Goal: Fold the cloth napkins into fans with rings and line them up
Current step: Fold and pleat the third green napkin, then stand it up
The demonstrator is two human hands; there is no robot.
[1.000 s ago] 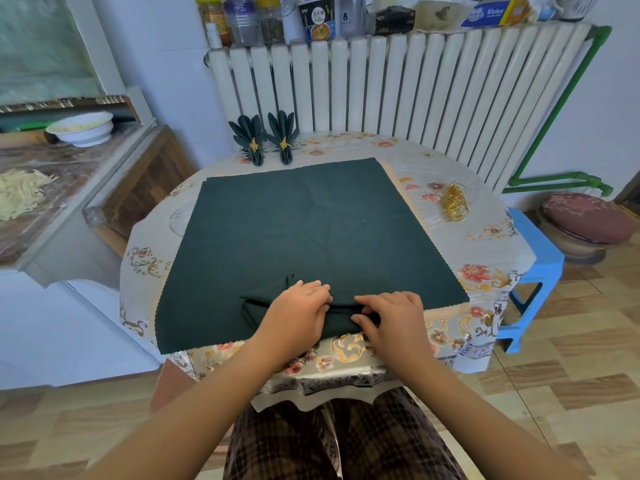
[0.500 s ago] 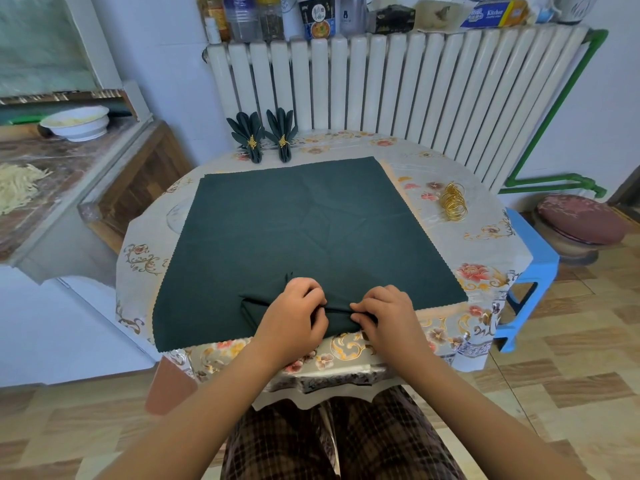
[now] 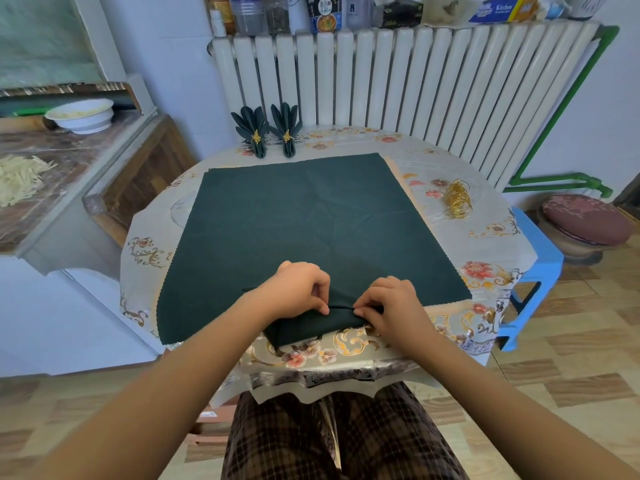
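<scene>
**Napkin pleat at near edge**

Dark green napkin (image 3: 311,216) spread flat on table (image 3: 485,244), near edge folded into pleats. Both hands pinch top fold: left hand (image 3: 298,289), right hand (image 3: 388,299), fingertips nearly meeting. Two finished fans (image 3: 266,129) w/ gold rings stand at far edge, side by side. Spare gold rings (image 3: 459,199) far right of napkin. Radiator (image 3: 415,91) behind.

Bare forearms with no sleeves, bare hands (image 3: 346,299), and dark brown plaid trousers (image 3: 332,441)
</scene>
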